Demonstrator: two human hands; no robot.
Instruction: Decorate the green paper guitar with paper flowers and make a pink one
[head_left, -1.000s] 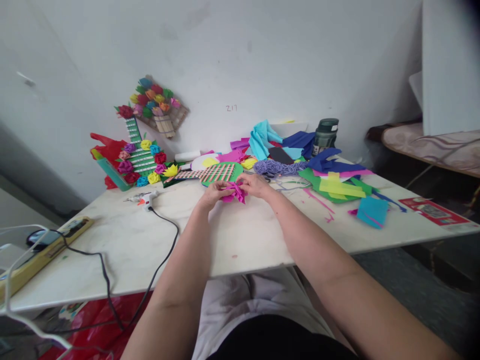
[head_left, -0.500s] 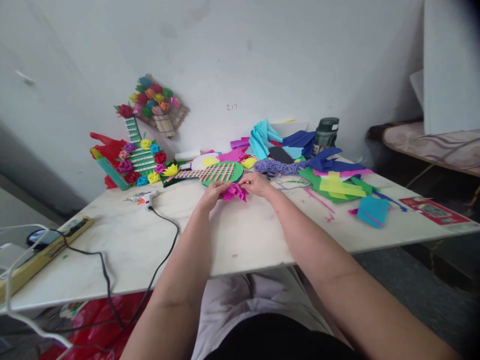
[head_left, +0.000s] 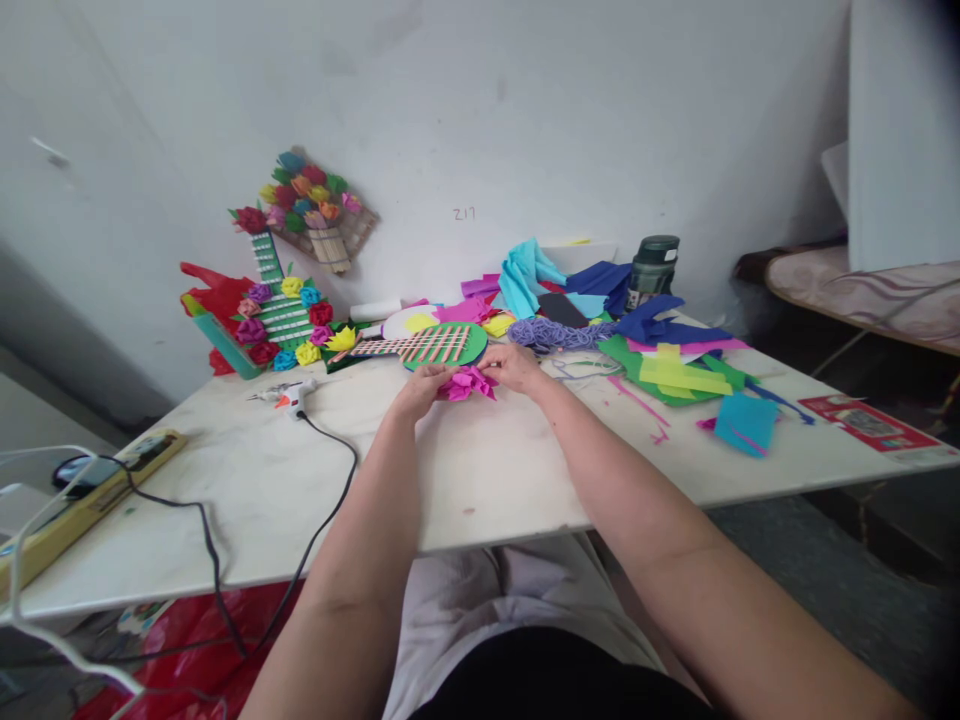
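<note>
A magenta crepe-paper flower (head_left: 468,384) sits low over the table between my two hands. My left hand (head_left: 425,388) pinches its left side, fingers closed. At its upper right, my right hand (head_left: 511,367) is closed with fingertips on the paper. Just beyond them lies a flat green guitar-shaped craft (head_left: 450,345) with a lattice of thin pinkish sticks across it. A yellow paper flower (head_left: 343,341) is beside the neck end of that craft.
A hot glue gun (head_left: 295,396) with a black cord lies left. Behind it a decorated paper guitar (head_left: 281,315) leans on the wall. Purple yarn (head_left: 559,336), coloured paper sheets (head_left: 679,375) and a dark bottle (head_left: 652,272) are right. A power strip (head_left: 120,485) lies at the left edge.
Both hands stay in nearly the same place. The magenta flower has shifted slightly in the fingers, its petals looking a little more bunched.
</note>
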